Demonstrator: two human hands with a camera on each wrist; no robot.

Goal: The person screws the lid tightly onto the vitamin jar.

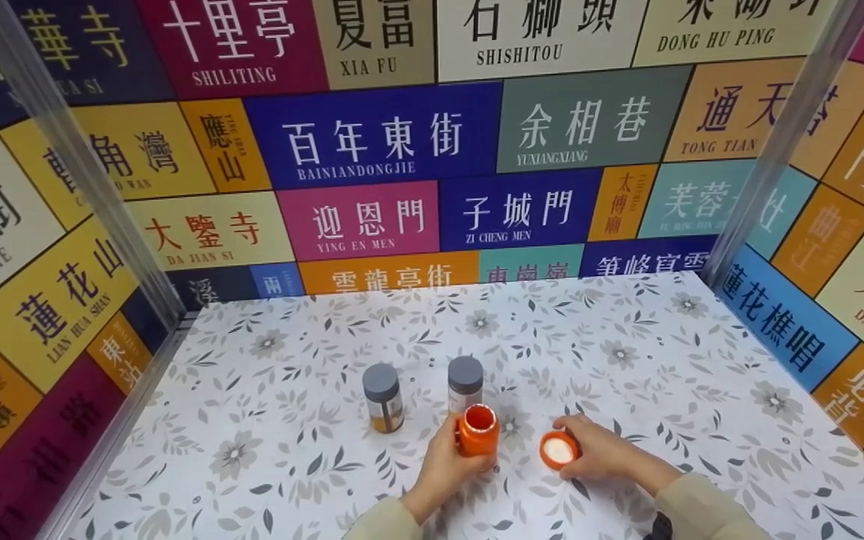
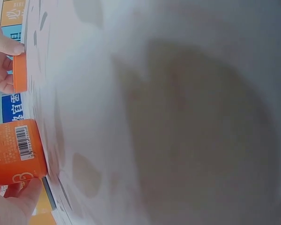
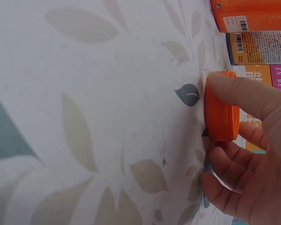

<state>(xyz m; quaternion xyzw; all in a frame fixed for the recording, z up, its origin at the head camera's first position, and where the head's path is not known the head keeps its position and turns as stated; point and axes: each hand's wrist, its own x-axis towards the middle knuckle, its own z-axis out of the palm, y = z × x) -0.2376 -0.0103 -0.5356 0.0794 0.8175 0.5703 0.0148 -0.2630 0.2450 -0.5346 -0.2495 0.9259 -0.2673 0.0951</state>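
Observation:
My left hand point(image 1: 443, 463) grips an orange bottle point(image 1: 478, 442), which stands on the table with its mouth uncovered. In the left wrist view a barcode shows on the side of the bottle point(image 2: 18, 149), and part of that hand point(image 2: 18, 204) curls against it. To the right, my right hand point(image 1: 601, 448) pinches an orange cap point(image 1: 558, 451) whose pale inside faces up. The right wrist view has the thumb on one side of the cap point(image 3: 220, 110) and fingers point(image 3: 225, 161) on the other. The cap is at the table surface, apart from the bottle.
Two grey-lidded bottles stand on the table: one point(image 1: 383, 397) at left, another point(image 1: 466, 379) just behind the orange bottle and partly hidden by it. White cloth with a leaf and flower pattern point(image 1: 312, 360) covers the table. Sign-printed panels point(image 1: 372, 142) enclose the back and sides.

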